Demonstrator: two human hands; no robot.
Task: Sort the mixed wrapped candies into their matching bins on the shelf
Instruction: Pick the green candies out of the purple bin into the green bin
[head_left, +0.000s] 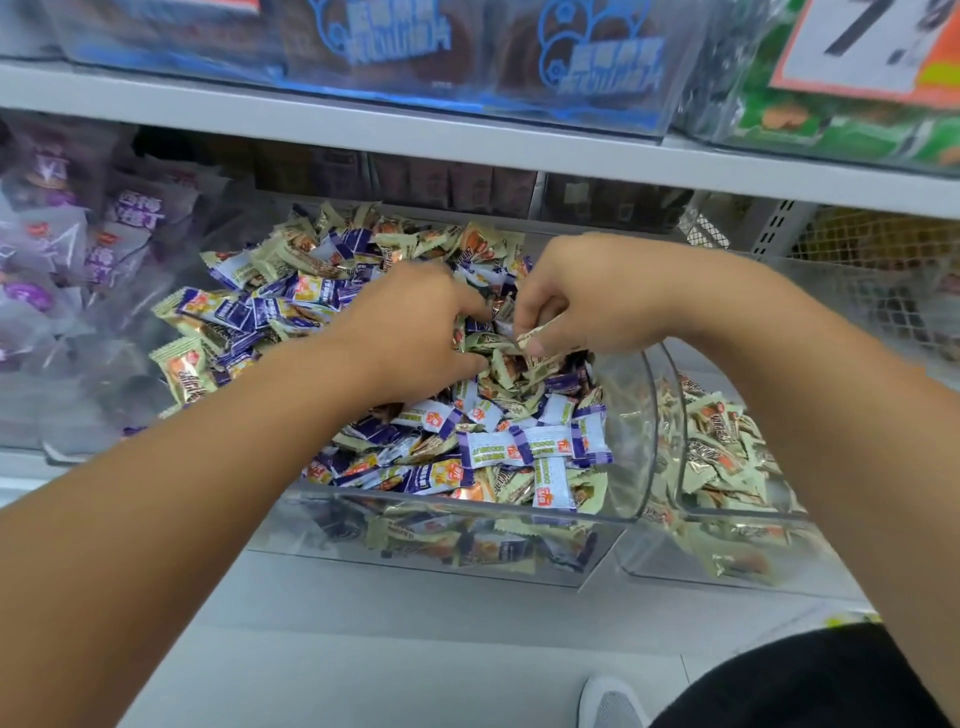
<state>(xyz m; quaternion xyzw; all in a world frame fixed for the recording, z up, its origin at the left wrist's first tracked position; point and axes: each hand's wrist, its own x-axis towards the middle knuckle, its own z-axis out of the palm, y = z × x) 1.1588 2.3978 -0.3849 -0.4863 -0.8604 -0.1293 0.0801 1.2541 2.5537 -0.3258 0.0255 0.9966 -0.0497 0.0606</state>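
from the head view, our left hand (415, 332) digs curled into the mixed candies (467, 447) in the middle bin (631, 441) at the shelf's front edge while our right hand (587, 301) pinches a cream-wrapped candy (535, 340), which could slip back among lookalikes if our pinch loosens.

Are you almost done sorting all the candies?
Not nearly. Done: the bin on the right holds mostly cream-wrapped candies. In hand: the right hand pinches a cream candy over the pile, and the left hand digs among the wrappers. Left: the middle bin is still heaped with purple-and-white candies mixed with cream ones.
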